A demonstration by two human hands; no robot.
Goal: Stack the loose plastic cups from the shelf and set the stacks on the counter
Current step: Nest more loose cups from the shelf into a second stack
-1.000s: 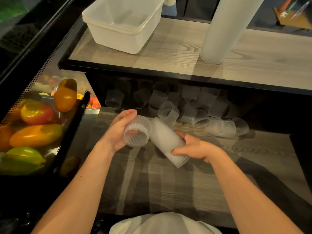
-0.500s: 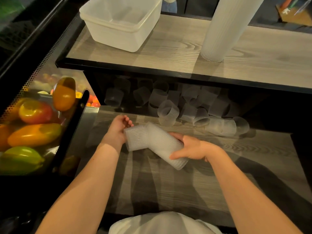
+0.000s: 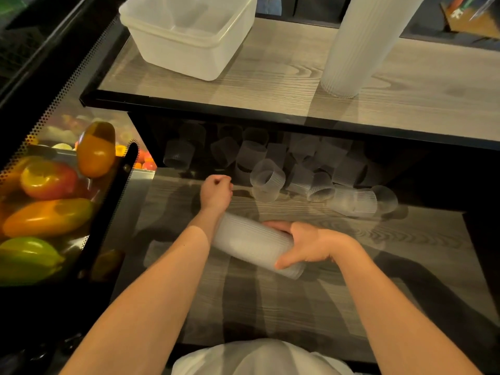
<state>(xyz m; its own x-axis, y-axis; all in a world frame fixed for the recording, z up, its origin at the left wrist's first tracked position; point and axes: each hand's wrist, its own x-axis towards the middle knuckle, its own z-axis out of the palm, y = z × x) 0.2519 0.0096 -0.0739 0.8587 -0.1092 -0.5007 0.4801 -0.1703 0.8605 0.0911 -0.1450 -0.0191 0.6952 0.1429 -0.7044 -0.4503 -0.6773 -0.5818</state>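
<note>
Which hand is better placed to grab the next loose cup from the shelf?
Left. The left hand is empty and closest to the loose cups at the back of the shelf. The right hand grips the stack, so it is busy.

In front of the loose cups [image 3: 267, 177] the shelf board [image 3: 324, 293] lay as bare wood to its near edge, crossed only by the held stack [image 3: 249, 242] in the right hand [image 3: 311, 246] and by both forearms. Directly above the cups the counter [image 3: 270, 77] overhung, leaving a low slot. Left of the cups, beyond the left hand [image 3: 216, 190], a black perforated panel [image 3: 113, 201] closed the side. Up on the counter behind the cups, bare wood ran between a white tub [image 3: 189, 36] and a tall stack [image 3: 359, 41].
</note>
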